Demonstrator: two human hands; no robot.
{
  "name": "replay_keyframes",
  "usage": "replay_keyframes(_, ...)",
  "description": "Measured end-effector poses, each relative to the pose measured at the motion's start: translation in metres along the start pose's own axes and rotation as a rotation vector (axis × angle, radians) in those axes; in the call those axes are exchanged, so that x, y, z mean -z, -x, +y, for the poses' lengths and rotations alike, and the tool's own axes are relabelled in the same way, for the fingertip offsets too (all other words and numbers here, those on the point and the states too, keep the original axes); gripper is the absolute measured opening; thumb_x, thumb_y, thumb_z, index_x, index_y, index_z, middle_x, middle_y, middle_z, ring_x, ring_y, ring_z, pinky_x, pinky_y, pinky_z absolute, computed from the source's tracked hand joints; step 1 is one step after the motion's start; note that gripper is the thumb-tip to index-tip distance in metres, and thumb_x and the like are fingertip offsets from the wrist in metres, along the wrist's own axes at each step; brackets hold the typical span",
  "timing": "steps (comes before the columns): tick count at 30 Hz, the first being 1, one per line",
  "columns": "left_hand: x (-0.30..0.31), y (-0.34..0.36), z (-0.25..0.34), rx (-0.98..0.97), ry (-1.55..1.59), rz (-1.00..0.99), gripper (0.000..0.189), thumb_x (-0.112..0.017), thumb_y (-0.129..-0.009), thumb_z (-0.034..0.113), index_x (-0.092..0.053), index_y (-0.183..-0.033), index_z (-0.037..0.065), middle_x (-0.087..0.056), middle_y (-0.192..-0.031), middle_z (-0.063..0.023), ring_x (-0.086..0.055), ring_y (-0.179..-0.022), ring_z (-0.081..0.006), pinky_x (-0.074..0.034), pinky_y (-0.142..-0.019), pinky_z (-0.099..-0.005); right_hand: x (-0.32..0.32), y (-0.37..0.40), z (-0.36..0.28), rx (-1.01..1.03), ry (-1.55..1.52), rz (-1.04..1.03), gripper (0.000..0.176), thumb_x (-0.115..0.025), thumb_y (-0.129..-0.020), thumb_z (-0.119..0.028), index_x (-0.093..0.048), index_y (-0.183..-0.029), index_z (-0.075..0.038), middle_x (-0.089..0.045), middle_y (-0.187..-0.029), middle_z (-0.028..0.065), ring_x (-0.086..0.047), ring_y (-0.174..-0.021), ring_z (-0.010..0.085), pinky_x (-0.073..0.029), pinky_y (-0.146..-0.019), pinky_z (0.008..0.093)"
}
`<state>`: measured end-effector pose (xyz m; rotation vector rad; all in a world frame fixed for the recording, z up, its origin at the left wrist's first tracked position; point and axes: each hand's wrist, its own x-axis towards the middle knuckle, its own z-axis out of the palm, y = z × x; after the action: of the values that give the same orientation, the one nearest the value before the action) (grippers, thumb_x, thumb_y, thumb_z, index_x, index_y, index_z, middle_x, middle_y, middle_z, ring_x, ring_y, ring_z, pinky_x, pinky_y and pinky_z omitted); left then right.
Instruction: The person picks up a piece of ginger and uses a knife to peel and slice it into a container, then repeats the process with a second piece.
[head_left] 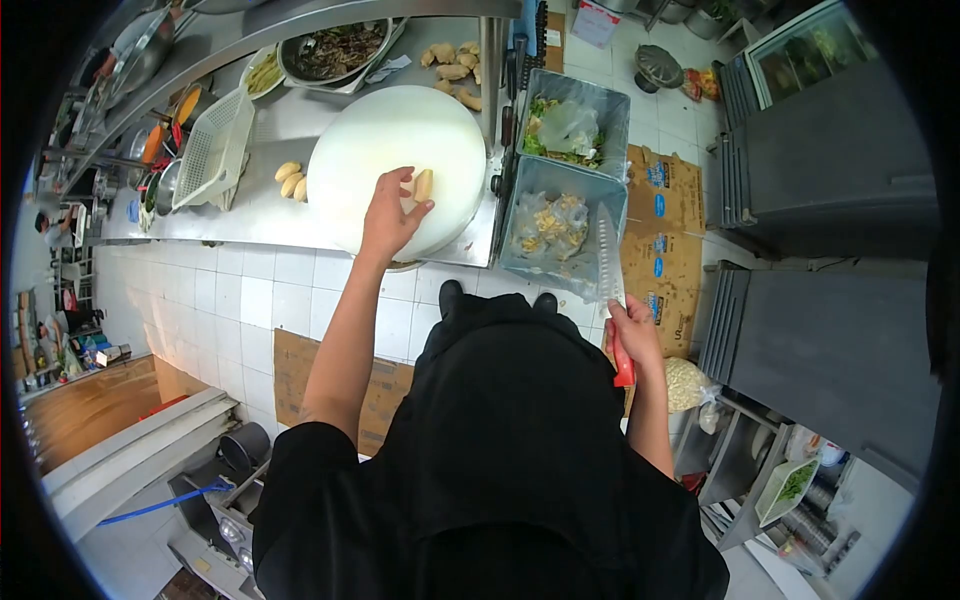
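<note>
head camera view shows the fingers of the left hand (390,215) parted and loosely curved beside a pale peeled piece (424,186), thumb near its lower end; whether they touch it i cannot tell. the piece lies lengthwise on the right half of a round white board (360,140), and the palm is over the board too. the right hand (635,330), well apart from the board, has its fingers closed around the red handle of a knife (609,255), whose blade points away from the person, over the right edge of the nearer grey bin (528,262). that bin, just right of the metal counter (270,222), holds a plastic bag with pale scraps (552,225); the farther bin (618,110) holds leafy green scraps (545,125) and clear plastic. left of the board, a few more peeled pieces (290,180) sit close together on the counter, with a white plastic basket (215,145) farther left. behind the board are a metal bowl of dark food (335,48) and a group of knobbly brown roots (453,72). flattened cardboard (665,200) lies on the tiled floor (340,270).
</note>
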<state>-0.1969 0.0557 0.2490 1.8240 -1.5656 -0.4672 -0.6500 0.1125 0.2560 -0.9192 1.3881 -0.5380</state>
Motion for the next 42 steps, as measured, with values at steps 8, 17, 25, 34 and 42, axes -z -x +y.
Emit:
replay_keyframes(8, 0.004, -0.006, -0.007, 0.041, 0.017, 0.004, 0.041, -0.083, -0.081, 0.008, -0.065, -0.118, 0.005, -0.065, -0.108, -0.0133, -0.067, -0.093, -0.0260, -0.055, -0.082, -0.0372, 0.001, 0.001, -0.004, -0.006, 0.013, 0.001, 0.019, -0.058, -0.107, -0.021, -0.058, -0.099, -0.004, -0.053, -0.062, 0.0025, -0.052, -0.043, 0.0144, -0.046, -0.041, 0.0314)
replay_keyframes(17, 0.000, -0.013, -0.018, 0.018, 0.042, 0.082, 0.028, -0.081, -0.084, 0.010, -0.070, -0.107, 0.002, -0.069, -0.099, -0.0103, -0.068, -0.091, -0.0224, -0.056, -0.082, -0.0349, 0.000, 0.001, -0.008, -0.017, 0.007, 0.016, 0.019, -0.058, -0.107, -0.021, -0.058, -0.099, -0.003, -0.054, -0.062, 0.0027, -0.052, -0.043, 0.0146, -0.046, -0.041, 0.0310)
replay_keyframes(25, 0.012, -0.015, -0.042, 0.178, 0.043, 0.110, 0.024, -0.073, -0.093, 0.016, -0.074, -0.112, 0.001, -0.075, -0.096, -0.0102, -0.069, -0.079, -0.0176, -0.056, -0.075, -0.0324, 0.004, 0.000, 0.004, -0.037, 0.024, 0.011, 0.019, -0.057, -0.107, -0.021, -0.058, -0.101, -0.004, -0.054, -0.062, 0.0027, -0.053, -0.043, 0.0145, -0.045, -0.041, 0.0304)
replay_keyframes(34, 0.016, -0.021, -0.062, 0.246, 0.195, 0.099, 0.020, -0.065, -0.096, 0.007, -0.075, -0.114, 0.007, -0.071, -0.085, -0.0046, -0.066, -0.070, -0.0118, -0.054, -0.067, -0.0274, 0.002, -0.003, 0.000, -0.010, 0.026, -0.010, 0.018, -0.057, -0.107, -0.021, -0.059, -0.102, -0.003, -0.053, -0.062, 0.0027, -0.052, -0.042, 0.0147, -0.046, -0.040, 0.0308)
replay_keyframes(42, 0.023, -0.021, -0.061, 0.301, 0.282, 0.113, 0.020, -0.062, -0.100, 0.011, -0.075, -0.116, 0.006, -0.070, -0.085, -0.0038, -0.065, -0.069, -0.0108, -0.055, -0.063, -0.0270, 0.004, -0.007, 0.004, -0.016, 0.034, -0.018, 0.019, -0.057, -0.107, -0.021, -0.059, -0.101, -0.004, -0.053, -0.062, 0.0026, -0.051, -0.041, 0.0151, -0.046, -0.040, 0.0312)
